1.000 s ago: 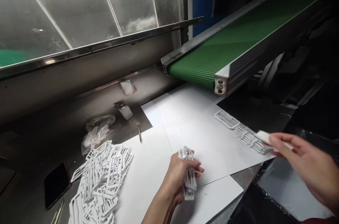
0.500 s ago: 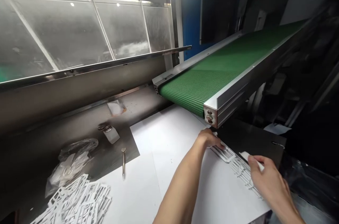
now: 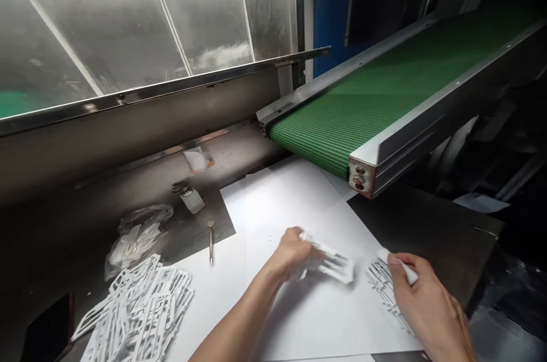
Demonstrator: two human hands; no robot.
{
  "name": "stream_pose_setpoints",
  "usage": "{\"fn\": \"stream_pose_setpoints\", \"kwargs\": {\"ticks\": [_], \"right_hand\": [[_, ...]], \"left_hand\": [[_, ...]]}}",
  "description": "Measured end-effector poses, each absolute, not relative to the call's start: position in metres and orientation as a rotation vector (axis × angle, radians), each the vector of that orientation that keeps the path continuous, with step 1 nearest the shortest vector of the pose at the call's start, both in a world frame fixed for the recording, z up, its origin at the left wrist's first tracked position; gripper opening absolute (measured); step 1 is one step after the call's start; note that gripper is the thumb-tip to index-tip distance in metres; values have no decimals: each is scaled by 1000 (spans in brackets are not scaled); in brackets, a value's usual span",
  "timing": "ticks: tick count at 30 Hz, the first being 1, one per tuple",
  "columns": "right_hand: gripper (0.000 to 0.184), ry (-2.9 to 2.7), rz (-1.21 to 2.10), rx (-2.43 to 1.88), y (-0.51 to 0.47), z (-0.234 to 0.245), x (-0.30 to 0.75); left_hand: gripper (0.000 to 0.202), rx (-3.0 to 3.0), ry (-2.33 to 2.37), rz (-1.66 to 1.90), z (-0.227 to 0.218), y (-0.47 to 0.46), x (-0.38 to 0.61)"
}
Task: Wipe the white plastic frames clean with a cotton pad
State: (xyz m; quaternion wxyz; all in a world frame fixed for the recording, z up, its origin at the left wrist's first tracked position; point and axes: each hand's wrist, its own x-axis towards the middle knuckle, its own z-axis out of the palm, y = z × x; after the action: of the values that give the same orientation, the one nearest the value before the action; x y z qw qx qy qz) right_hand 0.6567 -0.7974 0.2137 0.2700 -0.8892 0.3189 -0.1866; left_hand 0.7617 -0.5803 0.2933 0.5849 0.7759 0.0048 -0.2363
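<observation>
Nearby, green conveyor point(image 3: 384, 105); frames point(image 3: 337, 266) on paper point(image 3: 277, 202).

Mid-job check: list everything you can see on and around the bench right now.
conveyor belt: one, green, upper right, ending above the paper
paper sheets: several, white, overlapping on the bench
frame pile: one heap, white, lower left
plastic bag: one, clear, white parts inside, behind the heap
small bottle: one, white, on steel behind the paper
metal tool: one, silver, paper's left edge
packet: one, white, by the back wall
loose frame: one, white, blurred, in left hand
frame strip: one row, white, under right hand
white block: one, in right hand
left hand: grips loose frame
right hand: pinches white block
</observation>
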Motion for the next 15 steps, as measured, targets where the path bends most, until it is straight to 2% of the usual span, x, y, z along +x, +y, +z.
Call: {"fn": "stream_pose_setpoints", "kwargs": {"ticks": [6,11,15], "right_hand": [[38,832,-423,-2415,-773,218,664],[36,795,-329,-2393,-752,218,666],[34,696,-297,-2359,-722,218,665]], "left_hand": [[27,1594,316,-244,294,-455,687],[28,1417,298,-253,288,-465,669],[37,1173,271,-344,279,-495,655]]}}
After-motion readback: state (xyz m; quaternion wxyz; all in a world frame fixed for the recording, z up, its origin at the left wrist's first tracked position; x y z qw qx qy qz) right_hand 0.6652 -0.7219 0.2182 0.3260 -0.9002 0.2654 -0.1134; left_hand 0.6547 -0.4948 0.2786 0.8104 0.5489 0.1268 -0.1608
